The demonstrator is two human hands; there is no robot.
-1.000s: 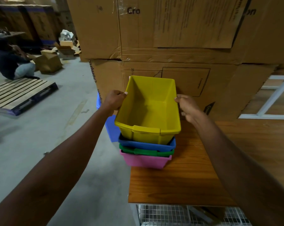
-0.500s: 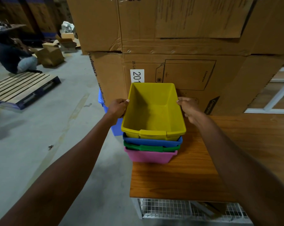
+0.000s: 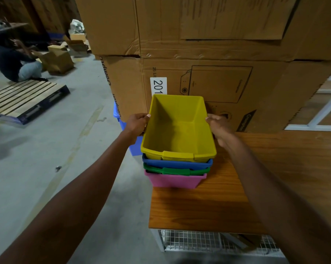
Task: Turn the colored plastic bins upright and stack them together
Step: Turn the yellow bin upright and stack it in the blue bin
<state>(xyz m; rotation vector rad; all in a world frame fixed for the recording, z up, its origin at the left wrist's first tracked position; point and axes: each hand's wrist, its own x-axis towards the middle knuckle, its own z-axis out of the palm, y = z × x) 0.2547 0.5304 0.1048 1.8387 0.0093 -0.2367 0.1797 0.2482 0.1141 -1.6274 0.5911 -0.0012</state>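
Note:
A yellow bin (image 3: 177, 130) stands upright as the top of a nested stack, above a blue bin (image 3: 177, 163), a green bin (image 3: 175, 170) and a pink bin (image 3: 175, 180). The stack sits at the left edge of a wooden table (image 3: 227, 202). My left hand (image 3: 137, 123) grips the yellow bin's left rim, fingers curled over the edge. My right hand (image 3: 219, 126) holds the right rim from outside. Both hands sit near the bin's far half.
Tall stacked cardboard boxes (image 3: 208, 54) rise directly behind the bins. A light blue bin (image 3: 126, 134) stands on the concrete floor left of the table. A wooden pallet (image 3: 25, 100) and a seated person (image 3: 14, 61) are far left. Wire mesh (image 3: 208, 241) sits under the table.
The yellow bin has dropped lower into the blue bin and levelled out from its tilt. Both hands stayed on its rims and moved down with it.

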